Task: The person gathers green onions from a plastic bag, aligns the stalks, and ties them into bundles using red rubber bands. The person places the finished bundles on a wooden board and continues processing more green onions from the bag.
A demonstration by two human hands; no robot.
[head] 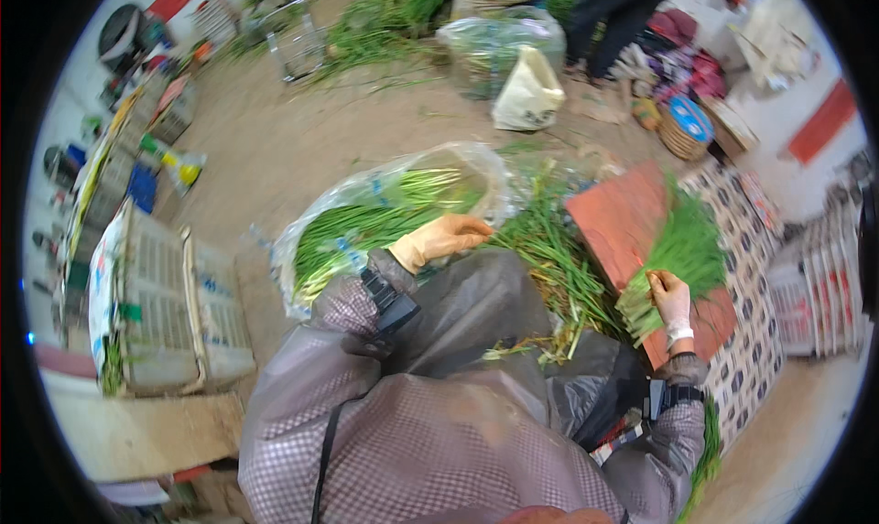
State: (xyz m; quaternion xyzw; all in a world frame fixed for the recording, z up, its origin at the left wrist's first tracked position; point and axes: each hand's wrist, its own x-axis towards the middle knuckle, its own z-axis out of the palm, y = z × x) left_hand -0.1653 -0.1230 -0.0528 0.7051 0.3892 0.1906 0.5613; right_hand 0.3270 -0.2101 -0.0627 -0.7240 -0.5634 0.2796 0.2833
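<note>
My right hand, in a pale glove, is closed at the stem end of a bunch of green chive-like stalks. The bunch fans out, blurred, over a reddish-orange board. My left hand, in a peach-coloured glove, is over my lap by the rim of a clear plastic bag. Its fingers point at a loose heap of stalks with yellowed leaves; whether they pinch a stalk is unclear. Inside the bag lie bundled green stalks with pale ends.
Left of me stands a white plastic crate. Ahead are a filled clear bag, a cream sack, a metal frame and a standing person's dark-trousered legs. A patterned mat and stacked crates are to the right.
</note>
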